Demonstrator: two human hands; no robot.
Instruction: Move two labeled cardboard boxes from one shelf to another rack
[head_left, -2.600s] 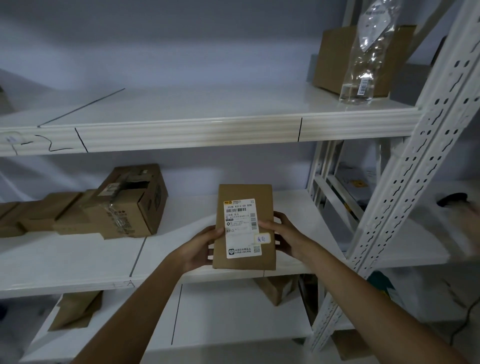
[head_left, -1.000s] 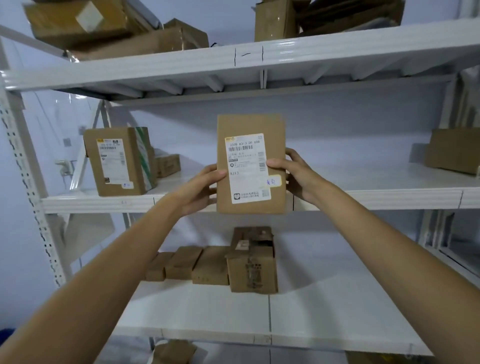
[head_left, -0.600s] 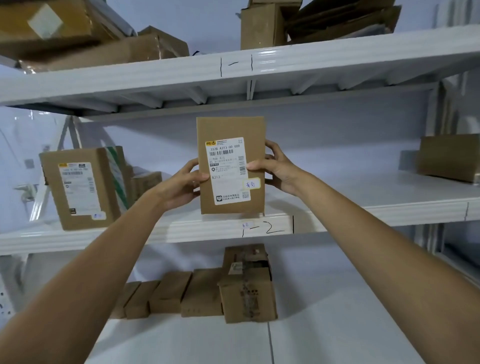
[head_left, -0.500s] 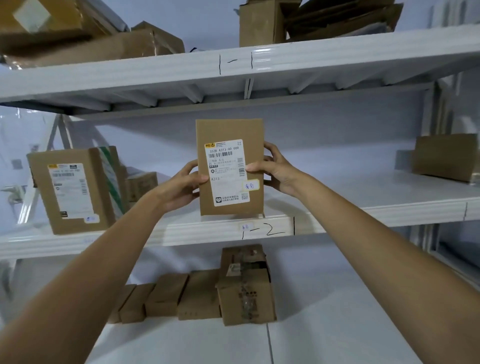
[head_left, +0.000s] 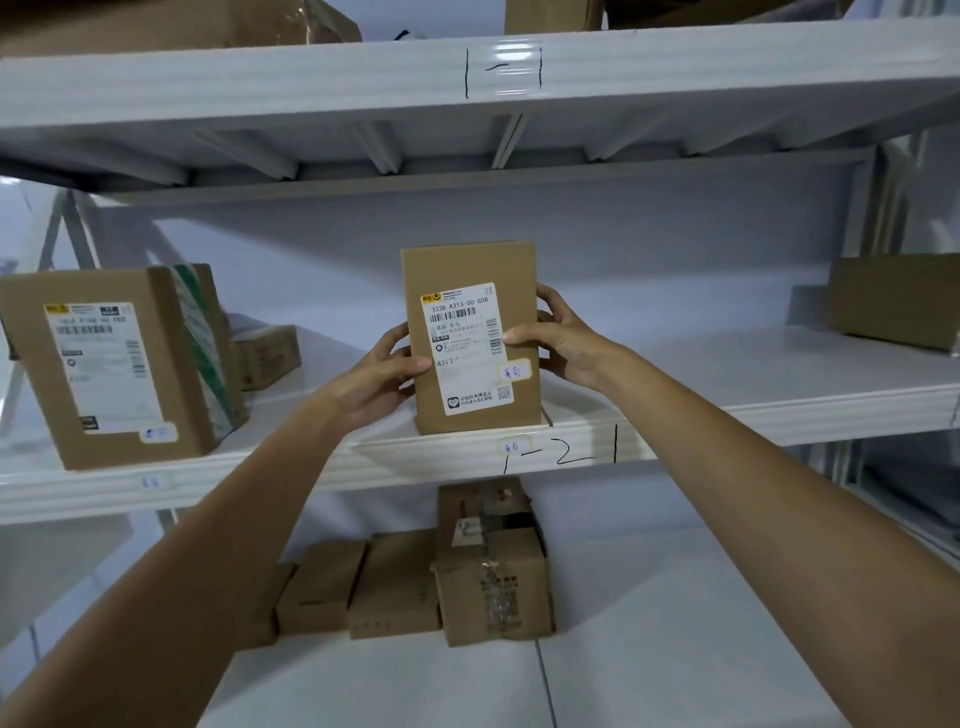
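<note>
Both bare forearms reach up and forward from the bottom corners, cut off there by the frame edge. Beneath them, on the lower shelf (head_left: 675, 649), a taped box (head_left: 491, 566) with a torn, crumpled top stands beside a row of small flat boxes (head_left: 358, 587); the left forearm hides the row's left end, and the print on the tape is too smeared to read.

Above that, the left hand (head_left: 374, 379) and right hand (head_left: 563, 340) clasp a slim, upright labeled box (head_left: 470, 338) between them, one hand on each narrow side. The left thumb lies on the front face beside the label; the right thumb presses on the label's right edge, and the other fingers curl behind the box, out of sight. Its bottom edge meets the front lip of the middle shelf (head_left: 779, 410), just above a handwritten "1-2" mark (head_left: 558, 452) and a small sticker. Whether its weight rests on the shelf cannot be told. The cardboard is smooth and matte brown; the white label (head_left: 467, 348) carries a barcode, "A313" and a small yellow handwritten tag.

Left on the same shelf stands a larger box (head_left: 119, 364) with a blurred label and green-striped tape, a smaller box (head_left: 265, 356) partly hidden behind it. Far right, another plain box (head_left: 893, 299) is cut off by the edge. The top shelf (head_left: 727, 67), ribbed underneath, holds more cardboard, only its lower edges showing.
</note>
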